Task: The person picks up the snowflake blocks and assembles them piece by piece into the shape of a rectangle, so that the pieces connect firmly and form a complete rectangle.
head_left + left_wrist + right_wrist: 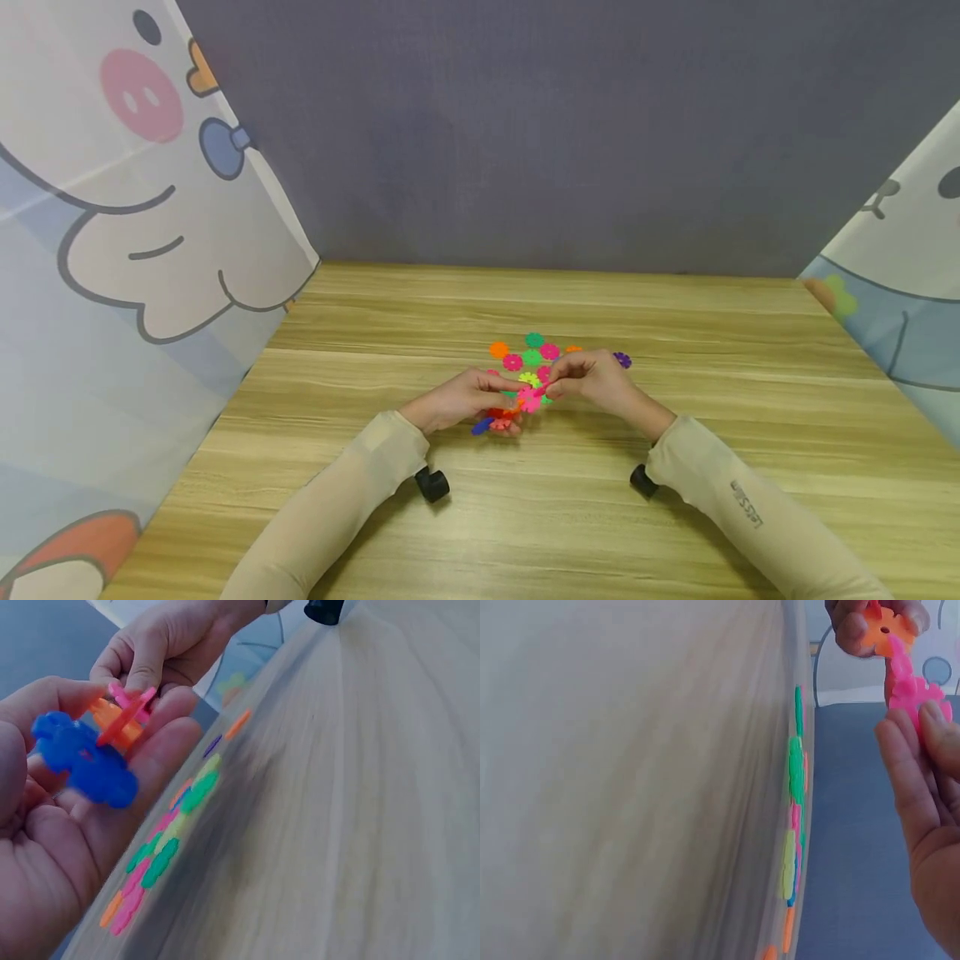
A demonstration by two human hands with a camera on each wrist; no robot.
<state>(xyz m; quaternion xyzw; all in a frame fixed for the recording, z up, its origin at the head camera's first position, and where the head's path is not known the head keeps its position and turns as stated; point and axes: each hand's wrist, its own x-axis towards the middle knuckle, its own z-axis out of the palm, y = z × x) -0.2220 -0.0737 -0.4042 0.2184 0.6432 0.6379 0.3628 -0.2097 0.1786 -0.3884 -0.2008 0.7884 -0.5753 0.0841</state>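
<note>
My left hand grips a small cluster of interlocked notched plastic discs above the table. A blue disc stands out on its near side, with a red disc and an orange disc further along. At the right end is an upright pink disc. My right hand pinches another pink disc between thumb and forefinger, edge to edge with the upright one. In the right wrist view the two pink discs meet at their notches. Left fingers hide part of the cluster.
Loose discs lie behind the hands on the wooden table, among them an orange one, a dark green one and a purple one. A grey panel rises behind, with printed cloth at both sides.
</note>
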